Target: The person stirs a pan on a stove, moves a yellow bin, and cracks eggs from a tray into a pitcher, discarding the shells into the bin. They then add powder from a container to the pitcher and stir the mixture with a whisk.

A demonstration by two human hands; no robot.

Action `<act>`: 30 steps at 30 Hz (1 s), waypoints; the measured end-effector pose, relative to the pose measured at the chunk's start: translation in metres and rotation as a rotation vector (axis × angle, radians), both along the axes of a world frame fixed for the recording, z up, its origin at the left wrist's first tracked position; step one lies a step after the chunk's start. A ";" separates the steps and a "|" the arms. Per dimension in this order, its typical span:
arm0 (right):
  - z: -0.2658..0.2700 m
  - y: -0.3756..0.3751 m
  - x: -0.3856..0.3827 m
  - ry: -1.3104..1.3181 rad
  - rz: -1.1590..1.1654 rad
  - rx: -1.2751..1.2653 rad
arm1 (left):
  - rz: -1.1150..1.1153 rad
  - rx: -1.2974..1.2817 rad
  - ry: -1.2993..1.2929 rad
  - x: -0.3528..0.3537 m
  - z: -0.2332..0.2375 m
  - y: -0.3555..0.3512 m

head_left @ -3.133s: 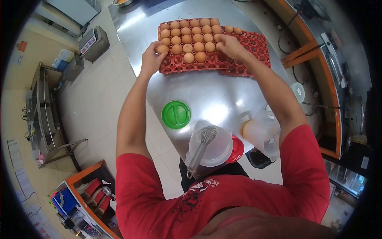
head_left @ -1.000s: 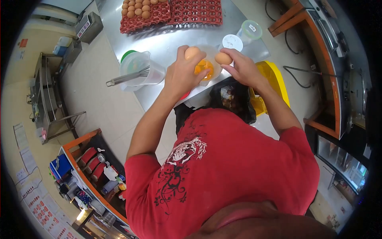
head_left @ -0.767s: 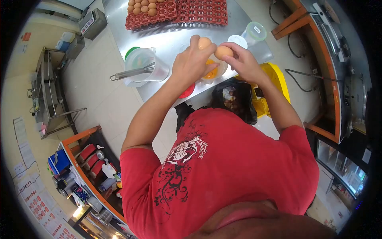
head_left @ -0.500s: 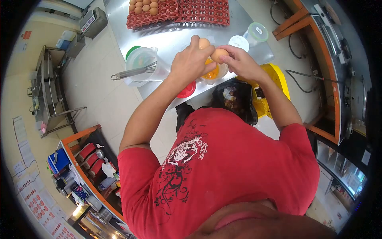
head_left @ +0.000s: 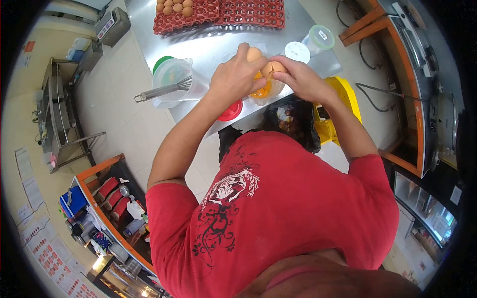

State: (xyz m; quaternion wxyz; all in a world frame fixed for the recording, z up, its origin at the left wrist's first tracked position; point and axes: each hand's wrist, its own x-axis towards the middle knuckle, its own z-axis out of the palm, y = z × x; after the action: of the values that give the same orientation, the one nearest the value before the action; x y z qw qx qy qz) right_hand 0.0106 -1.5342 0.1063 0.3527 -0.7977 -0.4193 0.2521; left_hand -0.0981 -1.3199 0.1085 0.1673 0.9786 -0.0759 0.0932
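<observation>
Both hands meet over a clear bowl (head_left: 278, 91) near the table's front edge, where orange yolks (head_left: 262, 91) show inside. My left hand (head_left: 233, 75) is closed around a whole brown egg (head_left: 254, 53), and its fingers also touch a second egg. That cracked egg (head_left: 275, 67) has a dark split across its shell, and my right hand (head_left: 299, 79) grips it from the other side. My left fingers hide part of the bowl.
Red egg trays (head_left: 251, 14) lie at the back, with several brown eggs (head_left: 174, 7). A whisk (head_left: 164, 91) rests in a plastic jug (head_left: 195, 74) at left. A red lid (head_left: 231, 110), white-topped tub (head_left: 297, 52), black bag (head_left: 288, 124) and yellow bin (head_left: 348, 97) are close by.
The egg between my hands was whole and is now split open. My hands stay over the bowl, and the view has shifted slightly.
</observation>
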 end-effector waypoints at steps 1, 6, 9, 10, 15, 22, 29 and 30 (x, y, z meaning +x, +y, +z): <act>0.006 0.000 0.000 -0.061 0.015 -0.056 | -0.015 0.017 0.018 0.000 0.000 0.002; 0.010 -0.001 0.005 -0.171 0.068 -0.011 | -0.055 0.090 0.029 -0.002 0.005 0.008; 0.014 0.005 0.003 0.086 0.011 0.048 | -0.028 0.100 -0.017 -0.002 0.007 0.006; 0.016 0.006 0.000 0.202 -0.024 0.058 | -0.027 0.098 -0.035 -0.002 0.009 0.003; 0.023 -0.009 -0.011 0.560 -0.160 0.090 | -0.047 -0.004 -0.056 -0.011 0.021 -0.011; -0.047 -0.116 -0.022 0.865 -0.145 -0.243 | 0.188 -0.194 -0.297 -0.028 0.027 0.023; -0.095 -0.149 0.001 1.185 -0.452 0.072 | 0.218 -0.283 -0.277 -0.022 0.026 0.019; -0.081 -0.137 0.003 1.225 -0.410 0.207 | 0.210 -0.298 -0.274 -0.019 0.024 0.017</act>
State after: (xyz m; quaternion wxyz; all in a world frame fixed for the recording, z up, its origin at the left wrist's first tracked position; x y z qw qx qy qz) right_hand 0.0136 -1.6708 0.0255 0.6437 -0.5352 -0.0038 0.5469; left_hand -0.1169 -1.3029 0.1329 0.2875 0.9237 0.0191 0.2524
